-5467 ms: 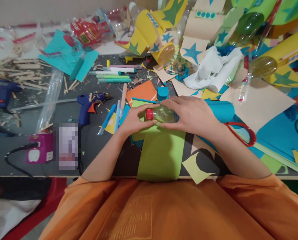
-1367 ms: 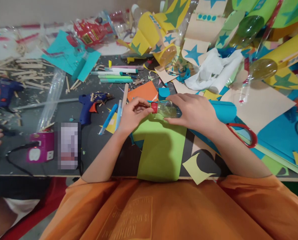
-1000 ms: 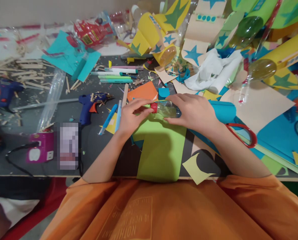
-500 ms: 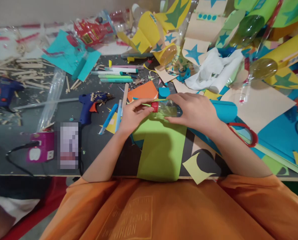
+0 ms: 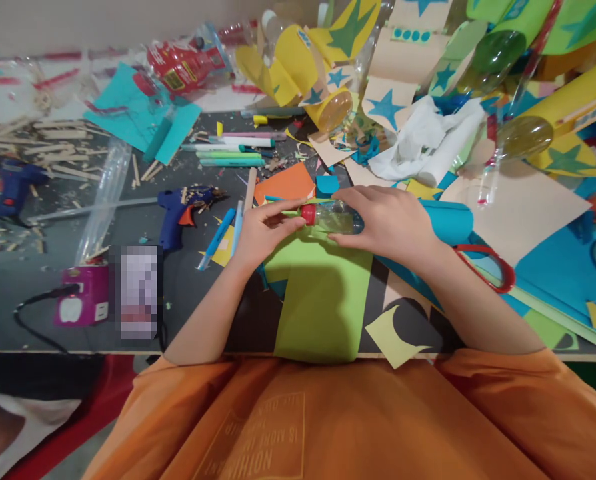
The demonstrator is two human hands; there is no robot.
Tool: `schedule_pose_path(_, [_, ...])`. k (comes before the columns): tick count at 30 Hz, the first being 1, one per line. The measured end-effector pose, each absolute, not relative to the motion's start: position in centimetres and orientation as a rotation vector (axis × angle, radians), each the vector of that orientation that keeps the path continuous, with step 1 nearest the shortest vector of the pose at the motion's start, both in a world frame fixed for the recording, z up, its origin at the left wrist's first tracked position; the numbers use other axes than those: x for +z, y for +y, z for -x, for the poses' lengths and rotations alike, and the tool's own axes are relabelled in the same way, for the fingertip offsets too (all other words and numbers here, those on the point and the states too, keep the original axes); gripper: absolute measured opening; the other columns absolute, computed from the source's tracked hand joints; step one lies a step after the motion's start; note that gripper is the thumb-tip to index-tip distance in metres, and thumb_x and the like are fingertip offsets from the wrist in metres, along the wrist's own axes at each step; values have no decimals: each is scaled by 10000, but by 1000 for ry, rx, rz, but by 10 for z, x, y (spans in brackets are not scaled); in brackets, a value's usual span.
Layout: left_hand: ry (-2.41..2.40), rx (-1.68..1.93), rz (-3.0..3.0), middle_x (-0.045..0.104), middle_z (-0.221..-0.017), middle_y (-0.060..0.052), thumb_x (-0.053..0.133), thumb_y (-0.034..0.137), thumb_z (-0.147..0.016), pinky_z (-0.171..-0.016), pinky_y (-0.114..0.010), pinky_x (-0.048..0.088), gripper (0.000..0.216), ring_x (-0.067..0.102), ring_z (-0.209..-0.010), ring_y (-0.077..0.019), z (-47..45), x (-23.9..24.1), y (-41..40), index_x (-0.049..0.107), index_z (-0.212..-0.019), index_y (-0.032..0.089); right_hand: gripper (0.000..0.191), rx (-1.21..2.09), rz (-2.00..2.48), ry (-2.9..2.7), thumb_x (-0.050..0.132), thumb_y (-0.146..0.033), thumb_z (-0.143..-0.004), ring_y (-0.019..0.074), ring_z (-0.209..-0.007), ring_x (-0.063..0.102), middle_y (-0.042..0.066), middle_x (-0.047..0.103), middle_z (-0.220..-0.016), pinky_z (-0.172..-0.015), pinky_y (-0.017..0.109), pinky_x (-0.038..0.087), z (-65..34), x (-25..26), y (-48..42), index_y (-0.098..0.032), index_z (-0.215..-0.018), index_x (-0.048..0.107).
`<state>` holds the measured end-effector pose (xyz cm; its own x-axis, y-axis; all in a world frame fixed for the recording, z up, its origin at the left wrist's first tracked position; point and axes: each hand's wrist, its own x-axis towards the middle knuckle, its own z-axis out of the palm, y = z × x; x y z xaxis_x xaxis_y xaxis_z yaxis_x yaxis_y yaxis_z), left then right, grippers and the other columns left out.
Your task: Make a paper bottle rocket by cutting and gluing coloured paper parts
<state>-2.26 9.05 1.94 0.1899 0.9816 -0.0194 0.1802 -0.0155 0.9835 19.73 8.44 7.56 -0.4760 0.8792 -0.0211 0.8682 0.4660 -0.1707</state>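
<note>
A small clear plastic bottle (image 5: 334,218) with a red cap (image 5: 308,214) lies on its side on a lime green paper sheet (image 5: 323,293). My right hand (image 5: 388,223) is wrapped over the bottle's body. My left hand (image 5: 263,230) is closed at the cap end, its fingertips pinching the green paper's edge against the cap. The sheet runs from the bottle down to the table's near edge.
A blue glue gun (image 5: 181,207) lies left of my hands, with pens (image 5: 231,153) behind it. Red-handled scissors (image 5: 488,267) rest under my right forearm. A pink power strip (image 5: 81,303) sits at the near left. Paper-covered bottles (image 5: 323,93), white tissue (image 5: 428,143) and coloured paper crowd the back and right.
My left fingers shifted from under the cap to pinching at it. The bottle rolled slightly away from me. Another person's hand at the far left edge has gone.
</note>
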Motion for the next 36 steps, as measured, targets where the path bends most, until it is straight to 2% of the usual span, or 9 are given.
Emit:
schedule_pose_path(5, [1130, 973, -1511, 778, -981, -73, 710, 403, -812, -657, -269, 590, 349, 688, -643, -132, 26, 15, 93, 771, -1085, 194, 507, 227, 1554, -2606, 646, -534, -846, 301, -904, 694, 138, 762, -1086, -655, 336, 416, -200, 75, 85, -173, -1202, 659])
schedule_pose_path(9, [1110, 979, -1783, 724, -1107, -97, 735, 448, -802, -754, -287, 576, 426, 674, -771, -145, 29, 15, 94, 729, -1153, 207, 510, 240, 1554, -2603, 633, -541, -853, 312, -909, 699, 146, 761, -1076, -669, 344, 422, -200, 75, 85, -166, -1198, 653])
schedule_pose_path(15, [1115, 940, -2093, 718, -1022, -68, 671, 547, -861, -854, -335, 548, 448, 671, -916, -198, 34, 14, 96, 728, -1189, 247, 504, 262, 1566, -2631, 670, -521, -819, 310, -887, 699, 149, 766, -1041, -659, 338, 422, -197, 77, 85, -150, -1161, 659])
schedule_pose_path(18, [1130, 919, -2188, 730, -1067, -77, 611, 597, -884, -896, -350, 537, 496, 677, -984, -213, 35, 11, 97, 722, -1214, 244, 494, 251, 1561, -2638, 675, -511, -812, 304, -881, 698, 145, 769, -1029, -652, 333, 420, -198, 76, 84, -145, -1143, 663])
schedule_pose_path(22, [1071, 915, -2240, 747, -1155, -87, 605, 564, -902, -961, -384, 519, 464, 685, -1064, -239, 36, 10, 97, 704, -1239, 262, 497, 246, 1531, -2639, 657, -524, -823, 299, -874, 694, 141, 771, -1001, -645, 333, 418, -199, 75, 85, -142, -1141, 661])
schedule_pose_path(32, [1157, 798, -2199, 743, -1206, -80, 532, 598, -930, -995, -364, 528, 501, 689, -1117, -239, 35, 16, 91, 693, -1241, 240, 485, 253, 1531, -2638, 633, -529, -841, 300, -874, 694, 144, 769, -1001, -648, 335, 423, -199, 75, 85, -148, -1139, 660])
schedule_pose_path(36, [1145, 828, -2166, 736, -1227, -91, 545, 569, -934, -927, -335, 573, 501, 713, -1049, -218, 33, 13, 89, 680, -1261, 214, 490, 253, 1550, -2631, 642, -528, -840, 307, -876, 697, 153, 765, -999, -658, 339, 426, -199, 74, 86, -138, -1138, 657])
